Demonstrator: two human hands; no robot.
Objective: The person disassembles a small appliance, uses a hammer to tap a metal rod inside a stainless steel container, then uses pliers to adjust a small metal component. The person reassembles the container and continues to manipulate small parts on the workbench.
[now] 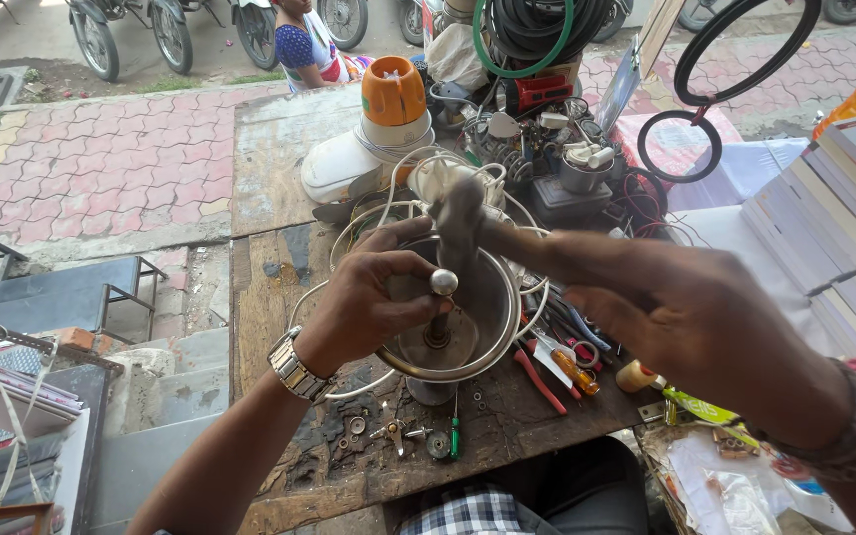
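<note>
- Steel jar (pixel 482 327) = landmark; a round metal mixer-type vessel, mouth tilted toward the camera, sitting mid wooden bench (pixel 269 159).
- Left hand (pixel 369 297), w/ a metal wristwatch (pixel 292 369), is on the jar's left rim; fingers closed round a short spindle w/ a round steel knob (pixel 444 282) that stands inside the jar.
- Right hand (pixel 686 317) comes in from the jar's right; fingers wrapped tight on the handle of a hammer (pixel 460 213).
- Hammer head is blurred, just above the jar's far rim & over the knob; can't tell if it's touching.
- White cord (pixel 388 213) loops round the jar's back & left side.
- Behind the jar: white mixer base w/ orange cap (pixel 393 91), plus a pile of small appliance parts (pixel 547 149).
- Right of the jar: red-handled pliers (pixel 540 379) & an orange-handled screwdriver (pixel 575 371) lying on the bench.
- In front of the jar: green small screwdriver (pixel 454 436), loose washers & nuts (pixel 354 426).
- Far right of the jar: stack of books (pixel 834 228).
- Far behind the jar: another person seated (pixel 304 45) by the paved walkway.
</note>
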